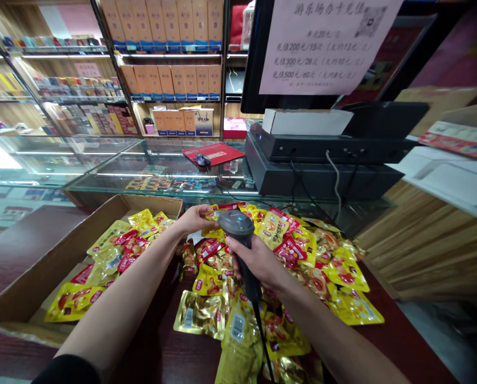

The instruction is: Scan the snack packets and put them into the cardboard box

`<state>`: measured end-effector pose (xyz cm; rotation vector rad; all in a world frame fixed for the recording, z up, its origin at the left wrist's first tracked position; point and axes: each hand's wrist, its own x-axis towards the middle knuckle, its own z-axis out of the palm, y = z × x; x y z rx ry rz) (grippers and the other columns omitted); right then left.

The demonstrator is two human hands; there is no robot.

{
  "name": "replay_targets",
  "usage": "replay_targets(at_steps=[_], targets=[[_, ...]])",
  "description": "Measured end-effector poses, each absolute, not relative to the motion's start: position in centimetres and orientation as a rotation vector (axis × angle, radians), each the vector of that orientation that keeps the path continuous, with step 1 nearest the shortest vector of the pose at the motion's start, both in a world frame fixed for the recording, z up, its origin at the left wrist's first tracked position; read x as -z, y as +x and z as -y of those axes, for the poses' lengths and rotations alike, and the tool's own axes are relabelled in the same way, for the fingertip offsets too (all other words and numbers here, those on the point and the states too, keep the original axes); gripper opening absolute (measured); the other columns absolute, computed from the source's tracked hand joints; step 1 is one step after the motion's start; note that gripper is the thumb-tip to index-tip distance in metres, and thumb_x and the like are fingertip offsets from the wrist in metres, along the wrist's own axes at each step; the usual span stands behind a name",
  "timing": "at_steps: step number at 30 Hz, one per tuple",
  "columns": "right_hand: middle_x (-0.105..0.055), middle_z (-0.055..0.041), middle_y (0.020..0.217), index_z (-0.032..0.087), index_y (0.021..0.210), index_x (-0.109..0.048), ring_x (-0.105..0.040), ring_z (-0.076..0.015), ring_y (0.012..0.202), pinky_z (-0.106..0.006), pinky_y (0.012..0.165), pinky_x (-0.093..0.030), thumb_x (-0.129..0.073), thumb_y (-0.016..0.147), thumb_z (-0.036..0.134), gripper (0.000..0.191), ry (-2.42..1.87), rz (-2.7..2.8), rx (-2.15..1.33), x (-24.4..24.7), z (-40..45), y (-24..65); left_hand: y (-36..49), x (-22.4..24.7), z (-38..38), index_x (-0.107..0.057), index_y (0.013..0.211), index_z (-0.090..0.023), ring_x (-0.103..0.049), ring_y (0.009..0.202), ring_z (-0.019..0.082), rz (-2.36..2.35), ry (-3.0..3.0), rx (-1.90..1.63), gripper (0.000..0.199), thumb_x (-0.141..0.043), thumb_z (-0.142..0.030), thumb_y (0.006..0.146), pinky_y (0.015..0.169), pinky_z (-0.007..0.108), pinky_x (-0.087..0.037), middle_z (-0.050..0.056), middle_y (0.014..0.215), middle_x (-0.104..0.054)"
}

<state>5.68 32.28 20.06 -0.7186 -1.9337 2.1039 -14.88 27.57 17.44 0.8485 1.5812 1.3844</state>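
Observation:
My right hand (256, 261) is wrapped round the handle of a black barcode scanner (236, 224), its head up and its cable hanging down toward me. Left of the scanner head, my left hand (196, 219) has its fingers closed at the edge of a yellow snack packet (213, 231) at the back of the pile. Beneath both hands spreads a heap of yellow, red and gold snack packets (208, 280). A gold packet (200, 314) lies with its barcode up at the near left of the heap.
An open cardboard box (34, 272) holding several packets stands at the left. Behind are a glass counter (118, 165), a mouse (202, 160) on a red mat (222, 153), and a black cash drawer (314, 178) with cables under a monitor.

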Motion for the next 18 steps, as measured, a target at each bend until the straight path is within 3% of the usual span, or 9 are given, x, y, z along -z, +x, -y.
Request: replay_targets(at_steps=[7,18], targets=[[-0.052,0.005,0.045,0.02,0.069,-0.047,-0.048,-0.0089,0.035,-0.021,0.038,-0.04,-0.055,0.085,0.041,0.028,-0.729,1.932,-2.095,-20.14,-32.35,5.7,-14.93,-17.81,-27.21,-0.055,0.069,-0.014,-0.053,0.053,0.007,-1.656,0.967,-1.326,0.033,-0.08,-0.02,0.048,0.052,0.017,-0.041,-0.007,0.061,-0.06],[-0.053,0.004,0.046,0.019,0.076,-0.054,-0.049,-0.0095,0.036,-0.021,0.038,-0.041,-0.056,0.083,0.047,0.029,-0.741,1.912,-2.13,-20.38,-32.55,5.94,-15.26,-17.27,-27.41,-0.059,0.077,-0.014,-0.06,0.059,0.01,-1.6,0.894,-1.34,0.04,-0.084,-0.024,0.047,0.06,0.022,-0.048,-0.001,0.069,-0.068]])
